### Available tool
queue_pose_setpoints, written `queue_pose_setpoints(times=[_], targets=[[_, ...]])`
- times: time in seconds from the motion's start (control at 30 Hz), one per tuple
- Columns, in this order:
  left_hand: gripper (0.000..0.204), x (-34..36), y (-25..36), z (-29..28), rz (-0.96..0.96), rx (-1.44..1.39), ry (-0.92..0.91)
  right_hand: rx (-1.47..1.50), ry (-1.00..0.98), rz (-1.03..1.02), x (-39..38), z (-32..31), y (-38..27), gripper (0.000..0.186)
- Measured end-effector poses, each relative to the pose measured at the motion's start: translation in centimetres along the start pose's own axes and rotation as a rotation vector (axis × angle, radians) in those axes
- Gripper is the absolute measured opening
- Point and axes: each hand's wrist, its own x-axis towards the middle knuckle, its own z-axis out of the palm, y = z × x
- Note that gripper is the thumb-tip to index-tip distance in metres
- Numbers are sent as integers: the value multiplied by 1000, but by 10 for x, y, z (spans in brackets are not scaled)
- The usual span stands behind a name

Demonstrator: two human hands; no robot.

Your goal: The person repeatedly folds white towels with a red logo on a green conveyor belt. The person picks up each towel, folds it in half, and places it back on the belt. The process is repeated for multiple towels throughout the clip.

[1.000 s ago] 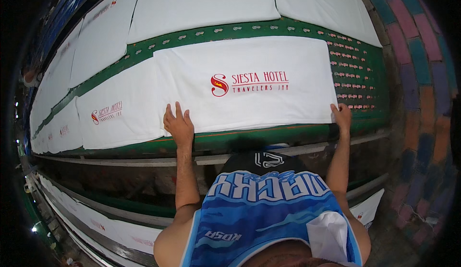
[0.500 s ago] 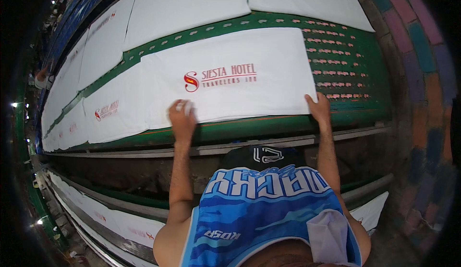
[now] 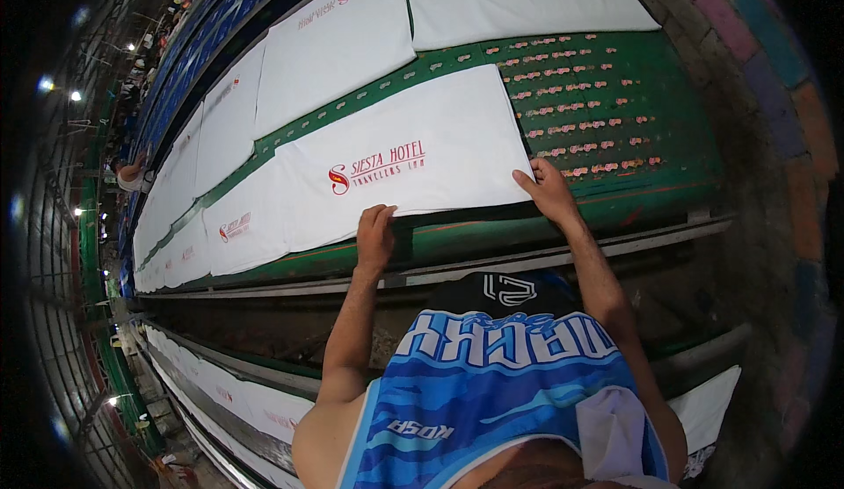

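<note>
A white towel [image 3: 466, 129] with a red printed emblem and lettering lies over a long green table in front of me. My left hand [image 3: 376, 236] is closed on its near edge, below the print, with the fingertips at the hem. At the towel's near right corner, my right hand [image 3: 551, 192] pinches the cloth between thumb and fingers. Between the hands the near edge hangs slightly off the table top, with a dark gap beneath it. The towel's left end overlaps another printed white towel [image 3: 246, 212].
More white towels [image 3: 334, 41] lie along the table's far side. Rows of small pink marks cover the bare green table top [image 3: 607, 137] at right. Behind me, another table carries white cloths [image 3: 237, 392]. A person [image 3: 132, 173] stands far left. A painted block wall [image 3: 774, 41] curves at right.
My view has swung left. My left hand has shifted right along the towel's near edge, to below the print. My right hand stays at the near right corner.
</note>
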Motion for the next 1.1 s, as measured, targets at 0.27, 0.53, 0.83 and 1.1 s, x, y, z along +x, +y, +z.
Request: queue_pose_setpoints(times=[0.27, 0.53, 0.83, 1.1], targets=[[36, -13, 6, -5, 7, -20, -65, -232, 169, -27, -22, 16, 22, 54], [39, -28, 12, 12, -141, -156, 48, -350, 176, 30, -24, 20, 16, 44], [33, -32, 7, 25, -266, -220, 18, -552, -166, -143, -54, 23, -15, 43], [40, -10, 55, 21, -303, -167, -181, -535, -288, -125, -39, -5, -3, 42]])
